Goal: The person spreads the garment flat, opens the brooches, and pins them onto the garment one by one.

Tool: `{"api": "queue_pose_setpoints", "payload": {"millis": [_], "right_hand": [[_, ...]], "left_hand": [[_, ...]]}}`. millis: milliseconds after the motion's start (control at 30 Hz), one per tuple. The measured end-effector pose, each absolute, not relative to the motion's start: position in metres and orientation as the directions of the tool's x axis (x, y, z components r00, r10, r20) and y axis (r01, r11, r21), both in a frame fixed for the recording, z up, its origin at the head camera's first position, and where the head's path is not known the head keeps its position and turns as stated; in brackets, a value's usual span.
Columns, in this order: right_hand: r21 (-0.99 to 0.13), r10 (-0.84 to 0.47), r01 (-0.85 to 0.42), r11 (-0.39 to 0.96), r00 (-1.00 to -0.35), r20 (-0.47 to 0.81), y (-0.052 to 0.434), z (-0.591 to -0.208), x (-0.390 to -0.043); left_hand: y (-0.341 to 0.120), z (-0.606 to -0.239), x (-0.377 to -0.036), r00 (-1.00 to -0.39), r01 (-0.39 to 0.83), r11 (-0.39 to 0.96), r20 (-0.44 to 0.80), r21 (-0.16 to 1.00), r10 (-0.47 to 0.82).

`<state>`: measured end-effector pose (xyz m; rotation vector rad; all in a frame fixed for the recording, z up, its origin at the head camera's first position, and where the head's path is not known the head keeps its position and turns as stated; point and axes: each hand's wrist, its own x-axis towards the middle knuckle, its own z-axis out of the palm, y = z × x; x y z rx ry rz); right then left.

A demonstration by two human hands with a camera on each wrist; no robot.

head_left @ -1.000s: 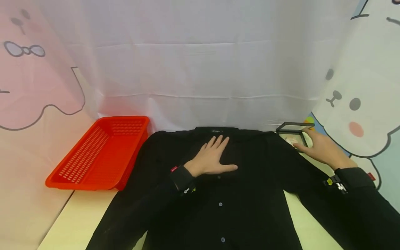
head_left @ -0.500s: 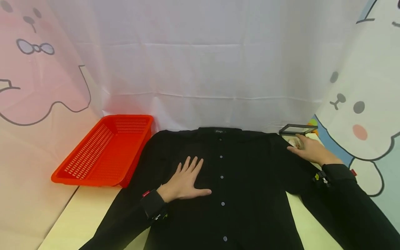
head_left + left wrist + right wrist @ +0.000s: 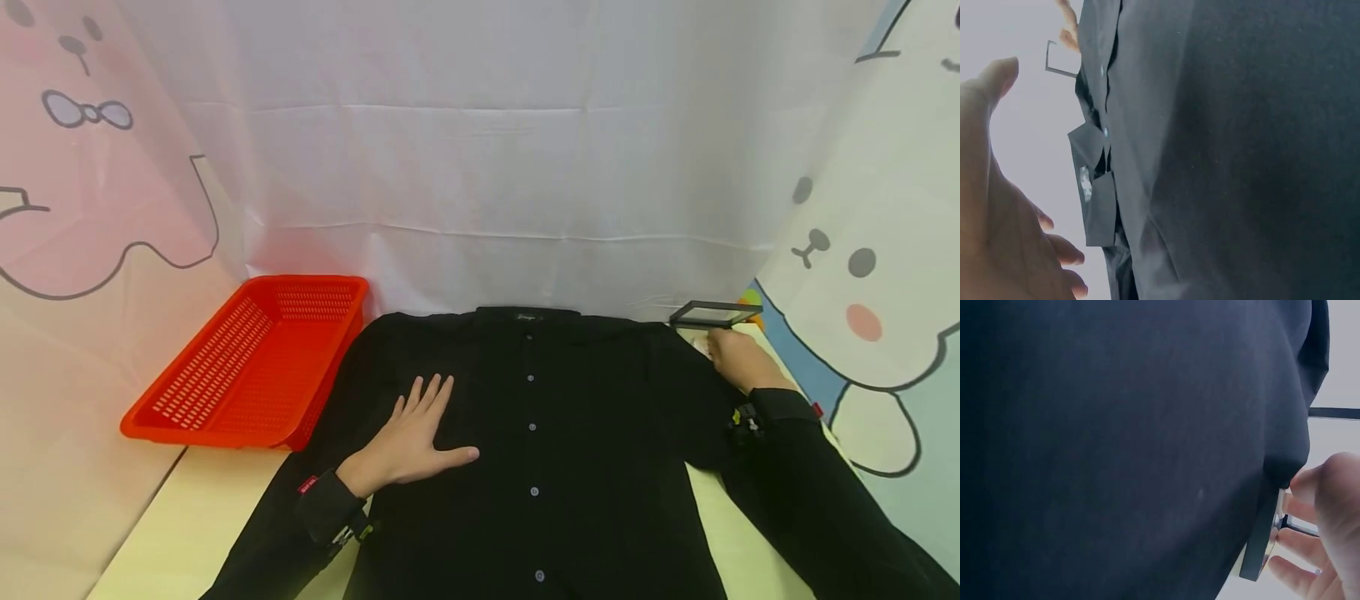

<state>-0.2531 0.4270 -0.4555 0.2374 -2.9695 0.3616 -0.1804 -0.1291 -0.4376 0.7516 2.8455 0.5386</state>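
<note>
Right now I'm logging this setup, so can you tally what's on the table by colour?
Black: 2, the button-up shirt and the black-framed clear box.
Red: 1, the perforated plastic basket.
Total: 3.

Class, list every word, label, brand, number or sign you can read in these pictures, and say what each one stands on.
No text can be read.
Collar label of the black shirt: a small pale mark, too small to read.
Red tag on the left cuff: pale marks, too blurred to read.
Red tag on the right cuff: nothing legible.
Backdrop cloths: cartoon drawings only, no lettering.
</note>
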Motion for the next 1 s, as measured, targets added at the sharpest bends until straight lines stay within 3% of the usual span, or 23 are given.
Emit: {"api": "queue_pose_setpoints", "payload": {"millis": [400,667,1000], "right_hand": [[-0.285,-0.047,-0.098,0.954,-0.983,0.18,0.422,-0.453,-0.258],[-0.337,-0.064,-0.115,0.934,-0.986,0.157,0.427,-0.454,-0.259],[-0.452,0.002,-0.023,0.892,-0.999,0.054,0.43,-0.434,-0.243]], "left_hand": [[-0.129,-0.44,-0.173,-0.862,0.451,0.792,-0.03,0.412,0.506],[-0.126,-0.441,-0.166,-0.853,0.447,0.784,-0.058,0.431,0.519],[-0.124,-0.441,-0.165,-0.846,0.455,0.776,-0.061,0.436,0.53]]}}
